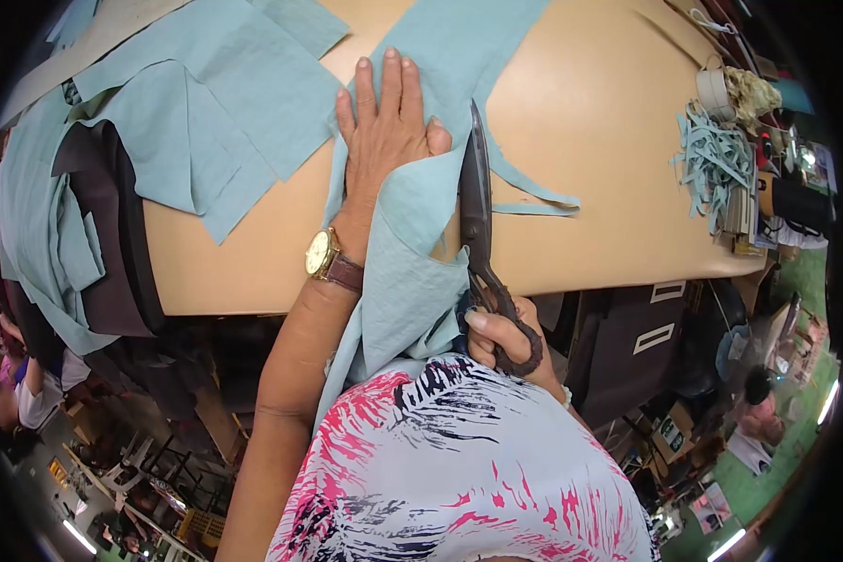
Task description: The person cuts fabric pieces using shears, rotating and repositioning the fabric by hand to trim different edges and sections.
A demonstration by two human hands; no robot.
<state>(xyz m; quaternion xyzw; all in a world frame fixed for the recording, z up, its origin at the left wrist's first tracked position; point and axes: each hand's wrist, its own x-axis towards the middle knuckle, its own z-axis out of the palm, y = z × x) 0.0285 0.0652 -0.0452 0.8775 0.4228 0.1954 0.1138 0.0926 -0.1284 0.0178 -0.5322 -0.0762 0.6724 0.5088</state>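
Note:
A length of light blue-green fabric (412, 244) runs down the table and hangs over its front edge toward my body. My left hand (384, 126) lies flat on the fabric, fingers stretched out, with a watch on the wrist. My right hand (506, 337) grips a pair of large dark scissors (476, 197) by the handles, at the table's front edge. The blades point away from me along the fabric's right side and look nearly closed. A narrow cut strip (534, 195) of the same fabric trails to the right of the blades.
More blue-green fabric pieces (187, 122) lie at the left, beside dark cloth (112, 225) draped over the edge. A heap of fabric scraps (717, 155) sits at the right end of the table (609, 215), near a roll of tape (714, 92). Other people are in the background.

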